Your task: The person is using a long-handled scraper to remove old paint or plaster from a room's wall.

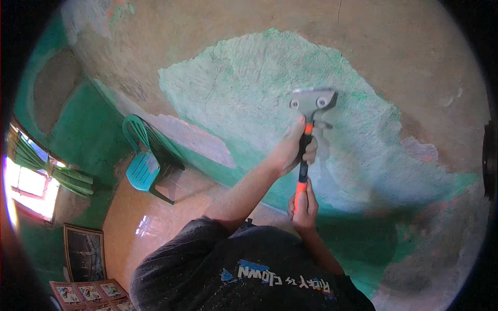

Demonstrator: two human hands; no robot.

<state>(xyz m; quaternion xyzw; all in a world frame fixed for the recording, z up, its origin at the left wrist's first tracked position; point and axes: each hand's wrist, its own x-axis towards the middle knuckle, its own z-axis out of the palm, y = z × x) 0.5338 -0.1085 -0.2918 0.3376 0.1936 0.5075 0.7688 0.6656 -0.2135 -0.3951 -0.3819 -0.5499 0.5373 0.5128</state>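
Observation:
Both my hands hold a long-handled scraper (304, 155) with a grey metal head and a black and orange handle. My left hand (290, 147) is closed round the handle just below the head, its thumb lying along the shaft. Lower down, my right hand (305, 210) grips the orange end. The scraper's head is over a patch of wall (249, 78) with worn whitish-green paint and a ragged edge. Whether the blade touches the wall, I cannot tell.
Bare brown plaster (410, 67) surrounds the painted patch. A turquoise plastic chair (142, 168) stands on the tiled floor (179, 199) at the left. Beyond it are a window (33, 184) with a green curtain (70, 179) and a framed picture (85, 254) near the floor.

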